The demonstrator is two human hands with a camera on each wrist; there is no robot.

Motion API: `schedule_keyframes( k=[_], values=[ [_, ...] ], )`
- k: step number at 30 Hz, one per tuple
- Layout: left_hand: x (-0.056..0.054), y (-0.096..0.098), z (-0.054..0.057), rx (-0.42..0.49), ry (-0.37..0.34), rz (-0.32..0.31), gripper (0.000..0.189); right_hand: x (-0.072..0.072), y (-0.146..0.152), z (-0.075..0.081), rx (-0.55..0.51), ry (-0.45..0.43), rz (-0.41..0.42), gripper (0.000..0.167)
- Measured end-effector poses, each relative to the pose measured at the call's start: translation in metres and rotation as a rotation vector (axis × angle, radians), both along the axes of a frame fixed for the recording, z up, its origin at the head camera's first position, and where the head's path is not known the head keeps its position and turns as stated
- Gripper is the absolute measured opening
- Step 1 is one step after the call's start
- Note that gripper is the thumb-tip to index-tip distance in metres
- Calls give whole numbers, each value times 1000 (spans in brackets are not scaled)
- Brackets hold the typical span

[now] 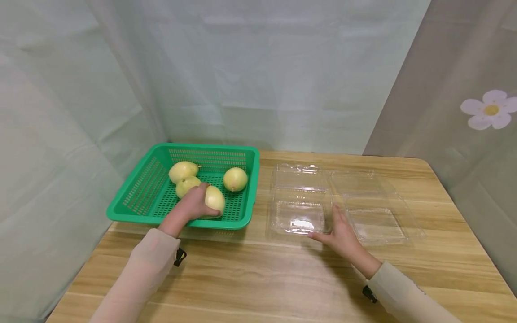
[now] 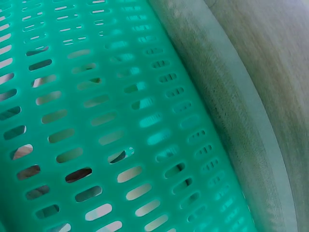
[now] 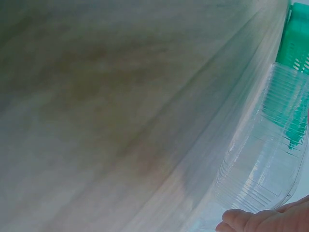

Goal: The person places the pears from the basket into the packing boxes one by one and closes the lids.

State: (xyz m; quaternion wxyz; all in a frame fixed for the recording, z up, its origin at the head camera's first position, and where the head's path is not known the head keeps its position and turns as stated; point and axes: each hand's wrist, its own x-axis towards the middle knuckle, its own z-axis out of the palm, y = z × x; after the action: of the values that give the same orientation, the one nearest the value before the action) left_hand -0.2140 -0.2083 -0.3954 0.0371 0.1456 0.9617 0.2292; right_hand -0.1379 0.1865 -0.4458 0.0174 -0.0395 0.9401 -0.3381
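In the head view, my left hand (image 1: 195,204) reaches into the green basket (image 1: 252,188) and grips a pale yellow mango (image 1: 215,200) near the front wall, thumb along its right side. Two more mangoes (image 1: 183,172) lie behind and beside that hand, and one mango (image 1: 235,179) sits apart at the basket's right. My right hand (image 1: 341,233) rests at the front right corner of a clear plastic clamshell box (image 1: 300,211), thumb by its front rim and fingers along its right side. In the left wrist view, the basket's slotted wall hides the hand and fruit.
A clear open lid section (image 1: 375,220) lies right of my right hand on the wooden table (image 1: 258,278). Pale curtains (image 1: 282,80) hang behind the table and on both sides. In the right wrist view, the clear box (image 3: 263,154) stands near the green basket (image 3: 294,43).
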Motion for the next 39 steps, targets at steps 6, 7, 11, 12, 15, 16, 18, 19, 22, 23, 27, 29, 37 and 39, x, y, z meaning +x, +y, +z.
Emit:
schedule_keyframes(
  k=[6,7,11,12,15,16,18,19,22,23,27,29,37,39],
  values=[
    [1,0,1,46,29,21,89,0,0,-1,-2,-2,0,119],
    [1,1,1,53,30,25,89,0,1,-1,0,-1,0,119],
    [1,1,3,77,31,41,89,0,2,-1,5,5,-5,120],
    [2,1,3,80,32,44,89,0,2,-1,6,6,-5,120],
    [2,2,4,86,36,49,91,-1,2,-1,9,7,-7,121],
    [2,2,4,88,37,51,91,-1,1,-1,8,6,-7,121],
    [2,2,4,91,35,58,93,-1,1,-1,8,2,-5,121],
    [2,2,4,92,32,63,93,-1,1,0,8,1,-5,120],
    [1,1,4,93,27,78,94,-1,1,1,14,-4,-2,120],
    [1,0,4,93,28,81,94,0,1,1,16,-5,-1,121],
    [1,0,4,97,44,86,93,-1,1,1,26,-2,0,121],
    [0,0,4,102,60,88,93,-1,1,1,27,1,-1,121],
    [-1,2,10,116,91,110,91,-2,2,0,19,0,-4,121],
    [-1,2,11,116,95,114,91,-1,1,-1,14,2,-1,121]
  ],
)
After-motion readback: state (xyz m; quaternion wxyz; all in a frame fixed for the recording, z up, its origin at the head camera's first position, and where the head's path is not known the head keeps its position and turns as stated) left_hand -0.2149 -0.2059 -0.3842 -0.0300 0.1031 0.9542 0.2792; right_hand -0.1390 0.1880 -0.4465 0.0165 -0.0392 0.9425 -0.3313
